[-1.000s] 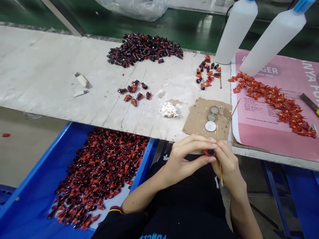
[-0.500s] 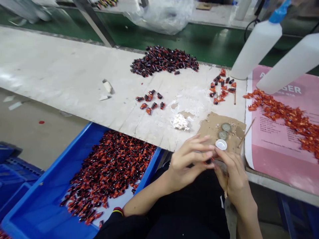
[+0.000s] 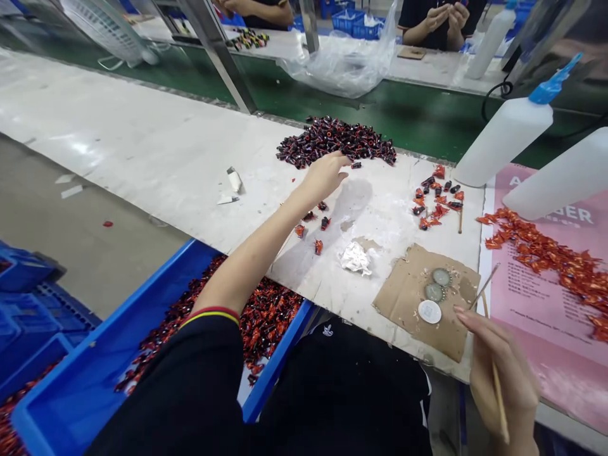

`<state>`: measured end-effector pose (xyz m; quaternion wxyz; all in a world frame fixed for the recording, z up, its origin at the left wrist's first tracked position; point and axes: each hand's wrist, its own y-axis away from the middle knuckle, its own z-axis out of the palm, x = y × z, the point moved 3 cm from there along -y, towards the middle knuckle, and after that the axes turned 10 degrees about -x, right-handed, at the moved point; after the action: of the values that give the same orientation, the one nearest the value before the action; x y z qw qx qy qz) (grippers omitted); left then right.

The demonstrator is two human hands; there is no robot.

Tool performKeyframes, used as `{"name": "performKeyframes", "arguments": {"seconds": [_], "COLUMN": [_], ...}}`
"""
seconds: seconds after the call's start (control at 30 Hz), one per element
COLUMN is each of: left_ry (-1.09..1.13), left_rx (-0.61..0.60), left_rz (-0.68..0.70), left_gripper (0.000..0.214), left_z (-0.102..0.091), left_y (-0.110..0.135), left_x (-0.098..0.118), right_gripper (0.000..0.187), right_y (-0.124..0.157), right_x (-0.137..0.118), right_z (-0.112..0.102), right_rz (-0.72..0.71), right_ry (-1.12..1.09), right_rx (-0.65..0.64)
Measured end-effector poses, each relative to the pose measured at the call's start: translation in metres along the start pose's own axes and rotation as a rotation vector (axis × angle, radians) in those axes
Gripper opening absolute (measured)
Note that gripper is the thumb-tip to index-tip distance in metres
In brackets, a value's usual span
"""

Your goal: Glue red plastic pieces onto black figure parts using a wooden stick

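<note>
My left hand (image 3: 327, 176) reaches over the table to the front edge of a heap of small black parts with red ends (image 3: 337, 136). Its thumb and fingers are apart, close to a loose black part (image 3: 356, 165). In my right hand (image 3: 506, 367) is a thin wooden stick (image 3: 498, 399), held at the table's front edge. Beside that hand lies a piece of cardboard (image 3: 399, 288) with two greyish round caps (image 3: 441, 277) and a white round cap (image 3: 430, 311). Several joined black-and-orange pieces (image 3: 318, 246) lie below my left forearm.
Orange parts (image 3: 546, 250) cover some of a pink sheet (image 3: 532, 354), near two white bottles (image 3: 508, 133). A crumpled white lump (image 3: 356, 258) sits by the cardboard. A blue bin (image 3: 185, 266) of finished-looking pieces stands below my left arm. Other people's hands (image 3: 446, 19) show across the bench.
My left hand has left my right hand and stretched forward to the black heap. The right hand has moved right and down with the stick. The view has tilted up.
</note>
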<state>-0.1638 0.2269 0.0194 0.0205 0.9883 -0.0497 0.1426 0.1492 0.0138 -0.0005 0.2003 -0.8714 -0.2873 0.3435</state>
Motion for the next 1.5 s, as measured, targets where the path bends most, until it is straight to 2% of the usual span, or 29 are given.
{"name": "performKeyframes", "arguments": {"seconds": [0.07,0.13,0.2,0.27,0.33,0.4,0.5,0.57,0.63,0.7,0.8,0.97,1.1,1.23,1.37,1.5], "left_ry": [0.016,0.051,0.104,0.174,0.265,0.420,1.144,1.408,1.545,1.542,1.421,1.317,1.120,0.934,0.870,0.858], "left_rx": [-0.023,-0.038,-0.044,-0.050,-0.078,-0.151,-0.361,-0.464,-0.498,-0.433,-0.243,-0.103,0.008,0.037,0.050,0.042], "left_rz": [-0.006,-0.005,0.008,0.041,0.096,0.173,0.334,0.325,0.285,0.252,0.221,0.197,0.322,0.473,0.502,0.491], "left_gripper": [0.027,0.026,0.023,0.020,0.018,0.017,0.008,0.010,0.018,0.023,0.026,0.019,0.019,0.012,0.029,0.040], "left_z": [0.004,0.010,0.013,0.014,0.015,0.020,0.033,0.045,0.056,0.065,0.073,0.089,0.090,0.085,0.085,0.089], "left_y": [-0.034,-0.056,-0.064,-0.056,-0.033,0.004,0.070,0.109,0.138,0.156,0.170,0.181,0.184,0.185,0.187,0.189], "left_x": [0.006,0.010,0.014,0.021,0.031,0.044,0.067,0.078,0.086,0.091,0.097,0.108,0.112,0.115,0.116,0.116], "right_gripper": [0.043,0.036,0.029,0.026,0.026,0.026,0.028,0.028,0.022,0.014,0.010,0.010,0.010,0.009,0.010,0.011], "right_y": [0.001,0.000,-0.002,-0.006,-0.011,-0.015,-0.018,-0.016,-0.013,-0.008,-0.004,-0.002,-0.002,-0.001,-0.003,-0.005], "right_x": [0.003,0.006,0.009,0.012,0.014,0.016,0.018,0.020,0.021,0.022,0.024,0.023,0.023,0.022,0.021,0.020], "right_z": [0.000,0.000,0.000,0.000,0.000,0.001,0.008,0.015,0.020,0.024,0.028,0.030,0.031,0.030,0.030,0.030], "right_rz": [0.069,0.108,0.130,0.134,0.125,0.125,0.135,0.137,0.125,0.110,0.122,0.145,0.190,0.179,0.159,0.158], "right_ry": [-0.020,-0.056,-0.103,-0.138,-0.126,-0.083,-0.042,-0.058,-0.117,-0.206,-0.256,-0.214,-0.186,-0.093,-0.089,-0.179], "right_rx": [0.047,0.048,0.019,0.017,0.046,0.092,0.156,0.205,0.287,0.368,0.416,0.378,0.297,0.258,0.239,0.375]}}
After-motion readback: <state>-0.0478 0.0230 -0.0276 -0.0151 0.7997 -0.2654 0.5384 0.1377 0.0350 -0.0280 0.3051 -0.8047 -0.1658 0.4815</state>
